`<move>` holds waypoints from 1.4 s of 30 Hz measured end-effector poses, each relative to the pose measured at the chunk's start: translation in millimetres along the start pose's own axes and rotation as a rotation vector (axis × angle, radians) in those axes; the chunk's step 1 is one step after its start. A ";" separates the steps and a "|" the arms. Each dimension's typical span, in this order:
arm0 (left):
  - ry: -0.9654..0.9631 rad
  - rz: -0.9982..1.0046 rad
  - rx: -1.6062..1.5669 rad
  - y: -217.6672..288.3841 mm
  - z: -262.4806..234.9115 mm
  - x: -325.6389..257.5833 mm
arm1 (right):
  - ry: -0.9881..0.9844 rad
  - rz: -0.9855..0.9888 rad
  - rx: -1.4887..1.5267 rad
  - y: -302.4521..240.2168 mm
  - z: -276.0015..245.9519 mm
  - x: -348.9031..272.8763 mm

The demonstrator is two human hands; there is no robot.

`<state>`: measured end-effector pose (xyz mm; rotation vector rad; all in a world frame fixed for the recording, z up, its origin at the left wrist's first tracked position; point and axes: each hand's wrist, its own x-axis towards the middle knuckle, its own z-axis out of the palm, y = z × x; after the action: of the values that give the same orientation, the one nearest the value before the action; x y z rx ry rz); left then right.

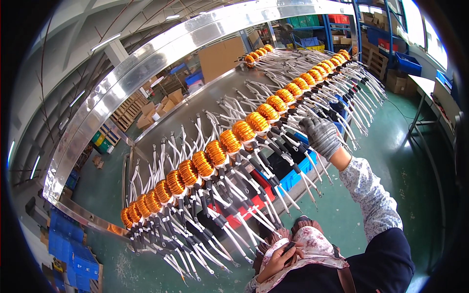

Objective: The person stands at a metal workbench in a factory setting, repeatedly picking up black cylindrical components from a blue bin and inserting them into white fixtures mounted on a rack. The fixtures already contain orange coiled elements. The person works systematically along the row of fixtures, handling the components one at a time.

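Bare left hand (282, 257) seemingly clutches a dark object (289, 247); gloved right hand (320, 136) grasps coil leads (293, 134).

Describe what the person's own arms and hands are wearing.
The right hand wears a grey knit glove, and its arm a white sleeve with a small floral print, under a dark blue vest or apron. The left hand is bare; its sleeve is floral too, white with pink.
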<state>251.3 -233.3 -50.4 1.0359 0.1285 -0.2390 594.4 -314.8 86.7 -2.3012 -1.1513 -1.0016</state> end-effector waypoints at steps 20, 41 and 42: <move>-0.006 0.005 -0.024 -4.6 -3.2 -13.0 | 0.226 0.197 0.414 -16.6 -0.7 -8.2; 0.036 -0.046 0.015 -3.2 3.6 -2.2 | 0.202 0.157 0.342 -48.2 20.2 -62.0; 0.053 -0.030 0.043 -3.0 5.3 -2.1 | 0.196 0.168 0.327 -44.6 10.9 -56.2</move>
<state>248.5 -239.1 -49.8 1.0839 0.1881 -0.2425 540.1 -311.9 38.7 -1.9586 -0.9457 -0.8801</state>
